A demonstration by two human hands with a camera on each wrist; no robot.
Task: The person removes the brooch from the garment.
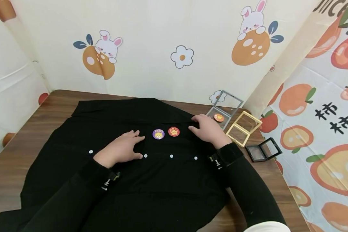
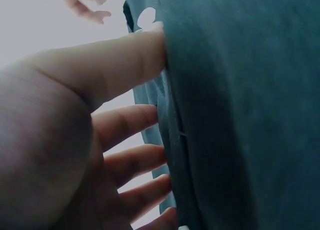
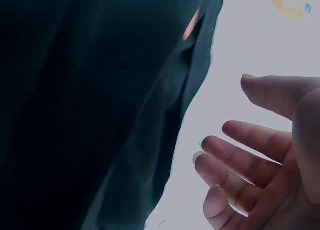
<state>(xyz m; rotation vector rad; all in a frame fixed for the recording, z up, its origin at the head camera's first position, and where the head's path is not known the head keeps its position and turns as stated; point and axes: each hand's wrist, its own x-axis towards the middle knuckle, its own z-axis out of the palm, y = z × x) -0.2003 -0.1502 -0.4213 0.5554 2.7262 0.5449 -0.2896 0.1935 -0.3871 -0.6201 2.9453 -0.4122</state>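
We've got matt black cloth for the garment (image 1: 168,180), soft-looking with little creases, and its buttons (image 1: 171,156) look like smooth white plastic. The purple badge (image 1: 158,134) and red badge (image 1: 174,131) read to us as smooth and slightly glossy. We'd call the grey case (image 1: 222,111), yellow case (image 1: 241,129) and black case (image 1: 260,152) plastic, with smooth see-through panels (image 1: 228,102). Table (image 1: 32,135) has a brown wood grain, satin-ish at most. Hanging sheet (image 1: 150,64) behind looks like thin printed fabric to us, mostly matt.
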